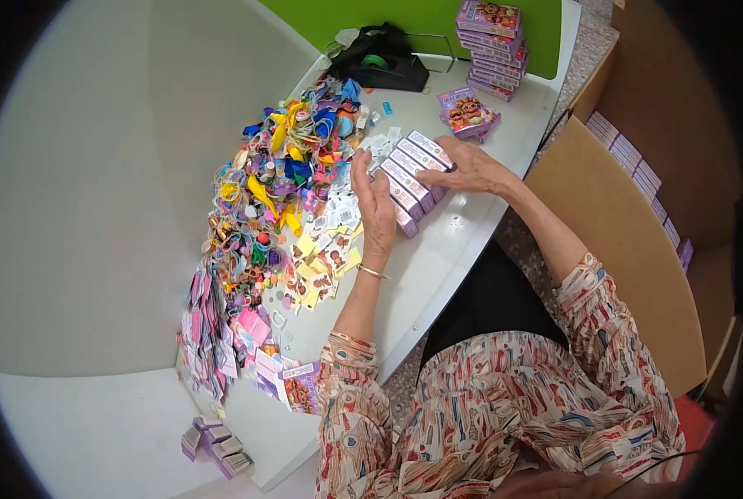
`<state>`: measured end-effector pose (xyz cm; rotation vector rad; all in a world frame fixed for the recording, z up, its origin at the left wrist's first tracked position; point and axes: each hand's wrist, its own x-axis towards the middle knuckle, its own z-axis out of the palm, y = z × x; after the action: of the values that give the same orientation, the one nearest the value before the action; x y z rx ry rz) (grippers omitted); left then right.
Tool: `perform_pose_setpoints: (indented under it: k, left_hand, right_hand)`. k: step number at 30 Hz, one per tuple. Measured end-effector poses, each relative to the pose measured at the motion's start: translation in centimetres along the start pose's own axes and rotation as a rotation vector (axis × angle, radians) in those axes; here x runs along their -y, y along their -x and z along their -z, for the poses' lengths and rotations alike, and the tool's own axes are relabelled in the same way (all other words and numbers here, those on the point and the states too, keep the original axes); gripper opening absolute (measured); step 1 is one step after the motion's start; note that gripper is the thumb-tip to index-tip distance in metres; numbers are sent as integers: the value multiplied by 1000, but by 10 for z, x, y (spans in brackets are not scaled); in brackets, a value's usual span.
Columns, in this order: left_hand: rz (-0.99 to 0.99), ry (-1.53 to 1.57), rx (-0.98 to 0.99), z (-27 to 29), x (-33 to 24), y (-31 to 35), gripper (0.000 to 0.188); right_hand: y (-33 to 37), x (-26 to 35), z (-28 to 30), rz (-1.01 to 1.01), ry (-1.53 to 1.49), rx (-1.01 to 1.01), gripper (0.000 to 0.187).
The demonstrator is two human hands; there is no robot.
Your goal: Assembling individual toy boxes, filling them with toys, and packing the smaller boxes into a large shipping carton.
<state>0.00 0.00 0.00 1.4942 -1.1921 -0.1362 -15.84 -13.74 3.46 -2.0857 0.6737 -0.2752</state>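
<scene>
Several slim purple-and-white boxes (406, 176) stand side by side in a tight row on the table, their narrow printed sides up. My left hand (375, 208) is along the left side of the row, fingers stretched straight and thumb apart, touching the boxes without wrapping round them. At the right end, my right hand (469, 166) grips the row, with its thumb across the box sides; some fingertips are hidden. Just beyond lie purple packs (469, 112) with cartoon figures. Small white packets (338, 208) and yellow-and-white picture cards (317, 266) are spread left of my left hand.
A large heap of colourful trinkets (280, 166) lies along the wall. At the back are a black tape dispenser (388, 71) and a stack of purple boxes (493, 50). Flat packets (205, 333) and small boxes (217, 447) lie near left. A cardboard carton (621, 249) holding boxes stands right.
</scene>
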Motion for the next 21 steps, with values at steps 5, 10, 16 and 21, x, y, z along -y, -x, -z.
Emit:
perform_pose_setpoints:
  k: [5,10,16,21]
  left_hand:
    - [-148,-308,150,4,-10,-3,37]
    - [-241,-399,103,1,-13,5,28]
    - [-211,-306,82,3,-9,4,27]
    - [-146,-277,113,1,-21,-1,40]
  right_hand:
    - [-3,-12,-3,175,-17,-122,71]
    - [-1,-15,-5,170,-8,-98,73]
    - [-5,-19,-3,148,-71,-70,74]
    - [-6,-18,-4,176,-52,-90,73]
